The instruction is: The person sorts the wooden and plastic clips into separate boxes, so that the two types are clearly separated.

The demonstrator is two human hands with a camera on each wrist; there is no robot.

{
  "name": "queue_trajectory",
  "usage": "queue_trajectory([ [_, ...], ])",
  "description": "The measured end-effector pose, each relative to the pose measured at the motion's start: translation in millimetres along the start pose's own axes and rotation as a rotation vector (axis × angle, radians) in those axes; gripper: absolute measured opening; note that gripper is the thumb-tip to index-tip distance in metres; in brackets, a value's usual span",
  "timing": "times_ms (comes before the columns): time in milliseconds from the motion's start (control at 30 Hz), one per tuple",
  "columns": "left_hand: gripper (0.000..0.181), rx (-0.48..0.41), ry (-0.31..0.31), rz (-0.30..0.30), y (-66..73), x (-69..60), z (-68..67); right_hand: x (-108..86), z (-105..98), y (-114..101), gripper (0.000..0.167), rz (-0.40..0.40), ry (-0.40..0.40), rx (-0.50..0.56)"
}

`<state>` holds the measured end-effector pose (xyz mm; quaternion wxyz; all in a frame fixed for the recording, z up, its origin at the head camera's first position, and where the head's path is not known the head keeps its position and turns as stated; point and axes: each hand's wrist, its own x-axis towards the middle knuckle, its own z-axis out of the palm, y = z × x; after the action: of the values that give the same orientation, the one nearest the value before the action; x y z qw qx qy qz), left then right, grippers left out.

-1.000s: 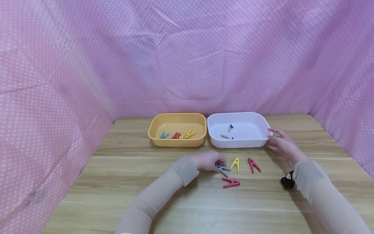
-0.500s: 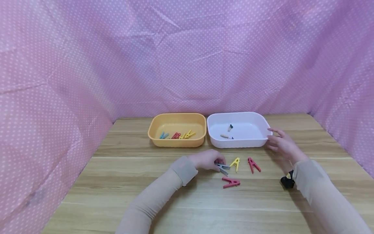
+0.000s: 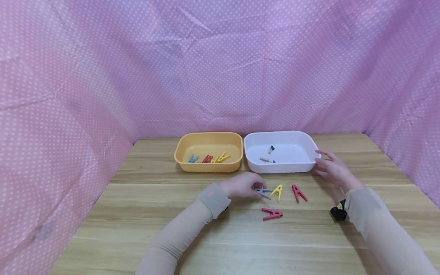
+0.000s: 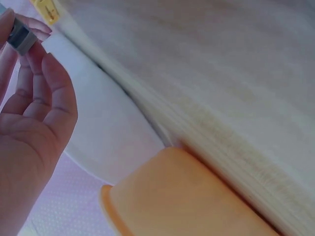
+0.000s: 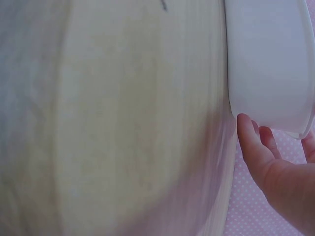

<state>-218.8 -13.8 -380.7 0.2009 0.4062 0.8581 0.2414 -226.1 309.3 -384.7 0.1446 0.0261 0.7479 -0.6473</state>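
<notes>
My left hand (image 3: 243, 185) pinches a grey plastic clothespin (image 3: 263, 192) between thumb and fingers, just above the table in the head view. In the left wrist view the end of that grey clothespin (image 4: 22, 39) shows between the fingertips. Close to its right lies a yellow clothespin (image 3: 277, 192). A red clothespin (image 3: 299, 193) is farther right, and another red clothespin (image 3: 272, 214) lies nearer the front. My right hand (image 3: 335, 173) rests its fairly straight fingers against the right end of the white bin (image 3: 282, 168); the right wrist view shows the fingertips (image 5: 242, 119) at its wall.
Left of the white bin stands a yellow-orange bin (image 3: 209, 168) holding blue, red and yellow clothespins. Several small wooden clips (image 3: 264, 159) lie in the white bin. A pink dotted cloth (image 3: 220, 68) hangs behind the wooden table (image 3: 144, 214).
My left hand has lifted the grey clothespin slightly and moved it away from me, off the spot where it lay. The right hand stays at the white bin.
</notes>
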Motion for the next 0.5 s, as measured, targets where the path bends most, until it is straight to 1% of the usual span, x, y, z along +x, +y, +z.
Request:
queue_trajectory([
  [100,0.02,-0.017,0.031,-0.015,2.1,-1.3,-2.3,-0.3,0,0,0.063,0.0,-0.004,-0.006],
  [200,0.021,-0.002,0.053,-0.019,5.6,-3.5,-5.8,-0.3,0,-1,0.062,-0.008,-0.008,0.0],
  [267,0.02,0.005,0.066,-0.016,7.9,-5.0,-8.2,-0.2,0,-1,0.058,-0.017,-0.007,0.017],
  [400,0.021,-0.006,0.078,-0.017,10.2,-8.4,-11.1,0.4,-1,1,0.043,-0.031,-0.003,0.062],
  [500,0.022,-0.027,0.075,-0.028,9.8,-11.3,-10.5,0.6,-1,2,0.038,-0.033,-0.002,0.064],
])
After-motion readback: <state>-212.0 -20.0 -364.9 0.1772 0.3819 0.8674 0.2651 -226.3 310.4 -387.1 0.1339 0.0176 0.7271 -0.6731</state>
